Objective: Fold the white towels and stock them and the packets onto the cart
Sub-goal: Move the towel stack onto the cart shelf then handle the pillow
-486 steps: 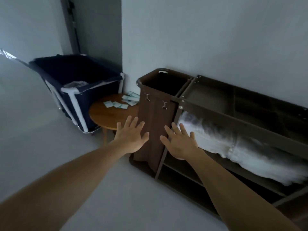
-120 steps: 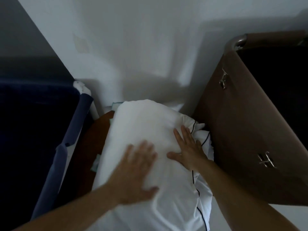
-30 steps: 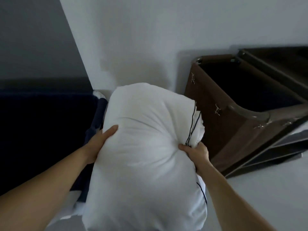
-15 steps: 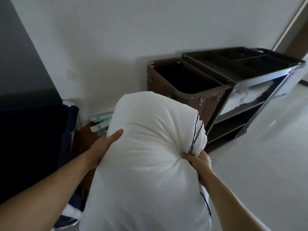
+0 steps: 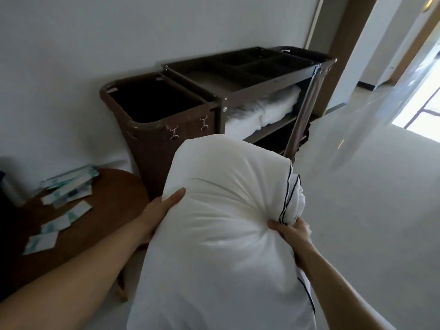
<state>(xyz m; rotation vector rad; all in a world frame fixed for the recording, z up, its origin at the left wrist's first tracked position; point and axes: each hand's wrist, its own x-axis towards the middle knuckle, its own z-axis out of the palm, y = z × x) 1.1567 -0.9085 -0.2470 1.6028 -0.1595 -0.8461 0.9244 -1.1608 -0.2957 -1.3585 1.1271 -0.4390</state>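
A plump white pillow [image 5: 221,225] with dark piping fills the middle of the view, held up in front of me. My left hand [image 5: 159,210] presses its left side. My right hand [image 5: 289,231] grips the bunched right edge by the piping. Beyond it stands the brown cart [image 5: 242,79], with white linen [image 5: 264,110] on its middle shelf and a brown laundry bag [image 5: 157,120] hung at its left end. Several white and teal packets [image 5: 62,198] lie scattered on a round wooden table [image 5: 112,198] at the left.
The cart stands against a pale wall. Its top tray has dark compartments [image 5: 257,65]. A doorway with bright light [image 5: 419,91] opens at the far right. Pale floor [image 5: 369,210] stretches to the right of the pillow. A dark bin edge [image 5: 4,210] shows at far left.
I have lifted the pillow off the round table and turned right with it. The cart and doorway have come further into view, and the packets on the table are uncovered.
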